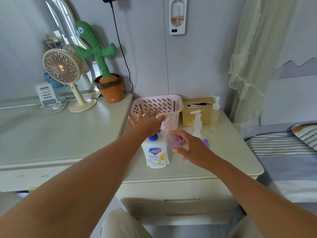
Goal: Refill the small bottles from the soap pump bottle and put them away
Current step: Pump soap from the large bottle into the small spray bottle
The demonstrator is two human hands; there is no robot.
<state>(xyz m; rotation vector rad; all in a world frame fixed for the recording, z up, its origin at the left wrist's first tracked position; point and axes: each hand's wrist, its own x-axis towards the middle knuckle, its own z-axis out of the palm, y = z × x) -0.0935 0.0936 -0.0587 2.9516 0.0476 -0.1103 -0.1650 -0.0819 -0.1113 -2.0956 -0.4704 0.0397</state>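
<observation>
A white soap pump bottle (155,154) with a blue collar stands on the nightstand (223,152). My left hand (147,121) hovers over its pump head with fingers spread straight, in front of the pink basket (171,104). My right hand (190,146) reaches over a clear pouch with purple parts (174,140), fingers loosely extended; whether it touches the pouch is unclear. A small white pump bottle (197,123) and a small clear pump bottle (214,115) stand behind my right hand. A purple cap (205,142) peeks out beside that hand.
A gold tissue box (193,115) sits behind the small bottles. To the left, a desk (51,134) holds a fan (62,69), a plush cactus (101,62) and a phone stand (47,96). A bed (288,160) lies to the right.
</observation>
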